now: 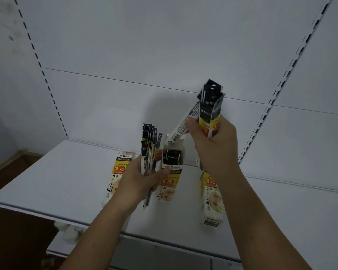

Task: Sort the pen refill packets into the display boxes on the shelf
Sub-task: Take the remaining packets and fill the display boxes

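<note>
Three white-and-yellow display boxes stand on the white shelf (47, 184): a left box (118, 168), a middle box (171, 172) with its top open and black packets inside, and a right box (212, 199). My left hand (139, 180) grips a bundle of black pen refill packets (149, 149) upright, just left of the middle box. My right hand (213, 141) holds a second bunch of packets (210, 106) raised above the boxes; one white packet (180, 127) slants from it down toward the middle box's opening.
The white back panel (164, 45) and slotted uprights (47, 82) enclose the shelf. A lower shelf edge (82, 252) juts out beneath. Crumpled white material (70, 230) lies under the shelf at the left, over dark brown floor (14, 240).
</note>
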Motion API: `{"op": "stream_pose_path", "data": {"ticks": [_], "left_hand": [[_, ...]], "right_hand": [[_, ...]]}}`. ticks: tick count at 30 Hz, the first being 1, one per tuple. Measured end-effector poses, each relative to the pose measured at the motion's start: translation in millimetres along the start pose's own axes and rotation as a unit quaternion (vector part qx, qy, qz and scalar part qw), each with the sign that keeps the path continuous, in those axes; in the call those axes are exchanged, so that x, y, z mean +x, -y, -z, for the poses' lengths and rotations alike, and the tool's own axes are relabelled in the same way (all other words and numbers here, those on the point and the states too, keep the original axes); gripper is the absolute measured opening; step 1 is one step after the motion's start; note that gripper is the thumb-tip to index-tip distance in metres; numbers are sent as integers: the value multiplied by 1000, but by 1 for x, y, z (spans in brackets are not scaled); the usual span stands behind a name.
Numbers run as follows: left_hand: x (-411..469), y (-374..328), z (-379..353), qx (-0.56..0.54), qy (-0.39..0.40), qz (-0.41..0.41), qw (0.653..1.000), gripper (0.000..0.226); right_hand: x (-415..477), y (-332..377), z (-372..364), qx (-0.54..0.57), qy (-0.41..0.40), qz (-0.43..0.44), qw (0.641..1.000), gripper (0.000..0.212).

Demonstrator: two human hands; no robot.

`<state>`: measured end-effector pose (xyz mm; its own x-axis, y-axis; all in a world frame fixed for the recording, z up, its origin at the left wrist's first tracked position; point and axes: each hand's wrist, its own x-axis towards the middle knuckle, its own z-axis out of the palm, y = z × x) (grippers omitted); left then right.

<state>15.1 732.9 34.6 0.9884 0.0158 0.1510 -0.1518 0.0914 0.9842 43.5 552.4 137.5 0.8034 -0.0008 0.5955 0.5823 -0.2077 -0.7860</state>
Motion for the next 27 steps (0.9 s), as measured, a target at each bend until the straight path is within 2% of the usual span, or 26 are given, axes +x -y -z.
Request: {"op": "stream_pose_path", "data": {"ticks": [5, 13, 19, 21, 25, 27], "left_hand": [[-1, 1, 2, 0, 5, -3, 1000, 27], [1, 0, 1, -4, 3, -10, 1000, 21], [2, 2, -2, -1, -6, -13, 1000, 15], [2, 2, -1, -4, -5, -12, 1000, 18], [-1, 0, -1, -13, 6, -8, 1000, 23], [-1, 0, -1, -10, 8, -10, 1000, 20]], "right_hand": [[2, -8, -1, -31, 29, 9, 999, 26], [-2, -11, -7, -60, 92, 10, 994, 34], [3, -15, -5, -97, 151, 19, 984, 21], [4, -15, -4, -96, 154, 8, 983, 17], [9, -10, 2, -67, 113, -6, 991, 21], [11, -7, 3, -74, 135, -15, 988, 20]]}}
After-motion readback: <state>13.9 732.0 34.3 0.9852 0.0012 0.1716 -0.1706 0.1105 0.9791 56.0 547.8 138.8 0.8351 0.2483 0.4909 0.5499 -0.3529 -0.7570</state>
